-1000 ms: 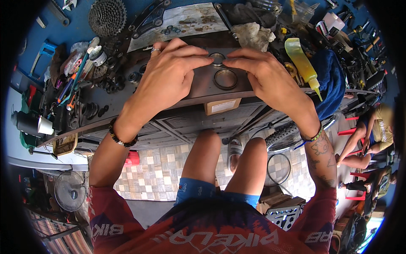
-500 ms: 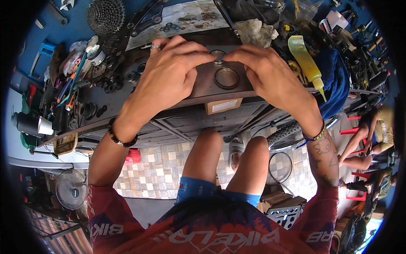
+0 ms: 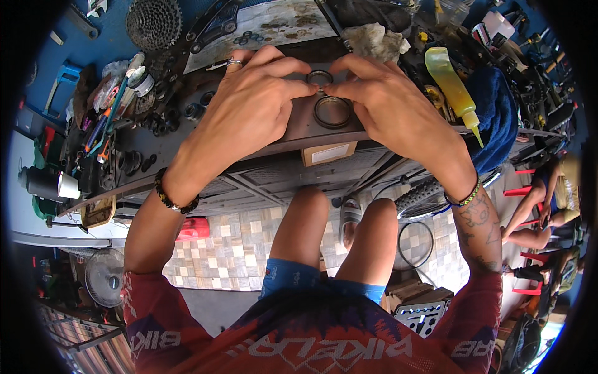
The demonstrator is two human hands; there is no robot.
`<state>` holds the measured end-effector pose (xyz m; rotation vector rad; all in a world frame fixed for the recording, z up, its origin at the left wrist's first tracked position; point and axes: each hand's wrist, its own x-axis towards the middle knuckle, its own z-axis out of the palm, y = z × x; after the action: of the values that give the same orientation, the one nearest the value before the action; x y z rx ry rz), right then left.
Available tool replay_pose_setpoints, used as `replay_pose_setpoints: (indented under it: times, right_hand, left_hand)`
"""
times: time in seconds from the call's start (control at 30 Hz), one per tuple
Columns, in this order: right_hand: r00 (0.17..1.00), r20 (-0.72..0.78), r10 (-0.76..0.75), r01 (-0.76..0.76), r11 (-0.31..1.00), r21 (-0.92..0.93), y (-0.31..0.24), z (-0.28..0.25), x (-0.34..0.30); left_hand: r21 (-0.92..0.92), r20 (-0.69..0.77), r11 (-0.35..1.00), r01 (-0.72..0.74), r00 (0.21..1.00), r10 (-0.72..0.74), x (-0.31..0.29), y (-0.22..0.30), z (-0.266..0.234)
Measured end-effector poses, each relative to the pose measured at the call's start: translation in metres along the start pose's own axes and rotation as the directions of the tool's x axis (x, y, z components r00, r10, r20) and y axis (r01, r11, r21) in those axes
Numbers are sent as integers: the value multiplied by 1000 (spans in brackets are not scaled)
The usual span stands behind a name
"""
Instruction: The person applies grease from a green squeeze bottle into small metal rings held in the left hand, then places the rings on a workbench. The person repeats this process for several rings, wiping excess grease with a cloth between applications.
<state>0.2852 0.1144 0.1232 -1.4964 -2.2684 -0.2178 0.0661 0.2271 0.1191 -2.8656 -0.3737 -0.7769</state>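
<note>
Both hands meet at a small dark metal ring [image 3: 319, 78], which looks like a bearing ring, over the dark workbench [image 3: 299, 132]. My left hand [image 3: 258, 93], a ring on one finger, curls in from the left and has its fingertips at the metal ring's edge. From the opposite side, my right hand [image 3: 389, 100] grips it with index finger and thumb. The two fingertips nearest me almost touch at the ring's near rim. A second, larger metal ring [image 3: 332, 112] lies flat on the bench just nearer to me, untouched.
A yellow squeeze bottle [image 3: 450, 84] and blue cloth [image 3: 492, 118] lie right of my hands. Behind are a crumpled rag [image 3: 375, 42] and stained sheet [image 3: 268, 31]. A cassette [image 3: 154, 23], white jar [image 3: 142, 81] and small parts crowd the left. People sit at far right.
My fingertips have shifted from the sides of the small metal ring to its near rim, thumbs now close together. The larger ring stays in place.
</note>
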Motion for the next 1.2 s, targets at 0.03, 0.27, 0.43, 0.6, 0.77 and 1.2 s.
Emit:
replay_pose_setpoints:
  times: [0.03, 0.27, 0.43, 0.6, 0.77, 1.2]
  right_hand:
    - [999, -41, -21, 20, 1000, -17, 0, 2, -1]
    - [992, -115, -58, 55, 998, -22, 1, 10, -3]
    - [995, -86, -47, 40, 996, -81, -2, 8, 0]
    - [994, -83, -69, 63, 996, -67, 3, 7, 5]
    - [991, -85, -104, 105, 994, 5, 17, 6, 6]
    - [982, -185, 46, 10, 956, 294, 45, 5, 21]
  left_hand:
    - [1, -4, 1000, -13, 1000, 13, 1, 0, 0]
    - [7, -10, 1000, -15, 1000, 15, 3, 4, -1]
    - [-1, 1, 1000, 2, 1000, -2, 4, 4, 1]
    - [-49, -31, 999, 17, 999, -19, 2, -1, 5]
    - [-39, 117, 998, 58, 992, -53, 5, 0, -5]
    - [-51, 275, 997, 59, 961, -43, 19, -10, -7]
